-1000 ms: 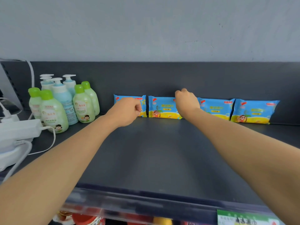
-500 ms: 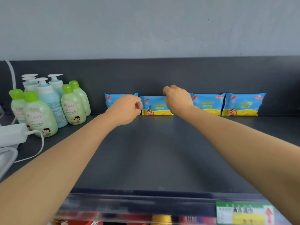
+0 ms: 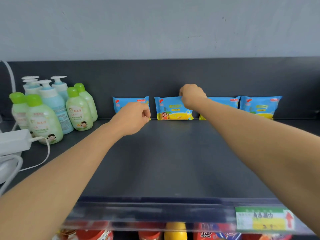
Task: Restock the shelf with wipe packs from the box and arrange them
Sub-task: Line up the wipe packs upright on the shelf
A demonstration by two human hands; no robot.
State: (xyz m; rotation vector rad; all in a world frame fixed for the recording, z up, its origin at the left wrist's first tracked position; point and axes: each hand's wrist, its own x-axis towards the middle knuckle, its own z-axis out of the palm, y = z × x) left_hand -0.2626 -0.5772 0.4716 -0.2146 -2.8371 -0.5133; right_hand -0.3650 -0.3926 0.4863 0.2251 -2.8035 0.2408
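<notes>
Right hand [image 3: 192, 97] pinches top seam of second wipe pack [image 3: 173, 110]; likely soft, light. Left hand [image 3: 133, 116] curled (grip unclear).

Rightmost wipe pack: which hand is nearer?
Right. The right hand grips the second pack, two places left of the rightmost wipe pack; the left hand pinches the leftmost pack.

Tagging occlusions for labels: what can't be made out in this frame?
Head view:
- Third blue-and-yellow wipe pack: mostly behind right hand, which pinches the second pack.
- Leftmost wipe pack: lower half behind left hand; fingers curled, grip unclear.
- Green-and-yellow price tag: print blurred.
- Lower-shelf goods: blurred, cut by bottom edge.
</notes>
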